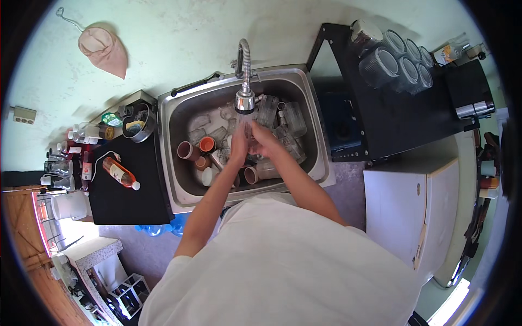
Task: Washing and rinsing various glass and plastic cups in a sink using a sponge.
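Observation:
Water runs from the metal spout (245, 100) of a flexible-neck faucet onto my two hands, held close together over the stainless steel sink (165, 134). My left hand (239, 144) points upward with its fingers in the stream. Beside it, my right hand (264, 139) is curled inward. Something clear, like glass, shows between the palms, but whether I hold it or it lies below is unclear. Around my hands, the basin holds several clear glasses (295, 118), an orange-rimmed cup (207, 144), a brown cup (188, 151) and a white cup (209, 176).
Left of the sink, a black counter (134, 203) bears a metal pot (140, 130) with sponges, an amber bottle (121, 173) and several other bottles. On the right, a black table (408, 118) carries clear lidded containers (379, 67). A white refrigerator (395, 212) stands below it.

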`<act>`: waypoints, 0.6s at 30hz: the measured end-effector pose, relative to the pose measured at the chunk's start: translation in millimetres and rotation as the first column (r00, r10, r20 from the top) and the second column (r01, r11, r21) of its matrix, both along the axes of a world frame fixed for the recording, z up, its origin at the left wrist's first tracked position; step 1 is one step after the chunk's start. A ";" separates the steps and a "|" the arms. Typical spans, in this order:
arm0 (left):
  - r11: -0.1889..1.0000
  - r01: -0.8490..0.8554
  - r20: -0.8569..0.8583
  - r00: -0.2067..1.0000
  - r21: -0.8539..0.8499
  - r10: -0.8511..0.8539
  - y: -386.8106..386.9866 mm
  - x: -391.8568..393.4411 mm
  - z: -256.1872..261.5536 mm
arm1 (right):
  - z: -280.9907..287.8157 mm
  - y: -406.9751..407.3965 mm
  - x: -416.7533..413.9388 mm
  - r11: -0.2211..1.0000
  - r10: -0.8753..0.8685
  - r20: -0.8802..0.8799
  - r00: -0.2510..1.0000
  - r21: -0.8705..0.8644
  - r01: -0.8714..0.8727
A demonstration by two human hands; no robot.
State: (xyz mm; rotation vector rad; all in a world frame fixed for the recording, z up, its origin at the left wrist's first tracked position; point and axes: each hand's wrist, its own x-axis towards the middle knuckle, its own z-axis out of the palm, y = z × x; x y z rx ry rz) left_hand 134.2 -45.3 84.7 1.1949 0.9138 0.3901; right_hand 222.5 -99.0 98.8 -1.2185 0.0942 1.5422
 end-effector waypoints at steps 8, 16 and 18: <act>0.998 0.026 0.084 0.996 0.060 -0.031 2.5 -41.0 5.2 | 12.2 18.6 9.4 0.910 0.409 0.059 0.911 0.040 -0.412; 0.992 0.018 0.048 0.999 0.125 -0.024 6.3 -29.0 20.3 | 16.6 14.4 18.7 0.938 0.281 -0.103 0.954 0.238 -0.250; 0.988 0.067 0.031 0.997 0.137 -0.072 7.0 -27.4 24.2 | 13.3 14.0 10.7 0.945 0.240 -0.090 0.967 0.248 -0.212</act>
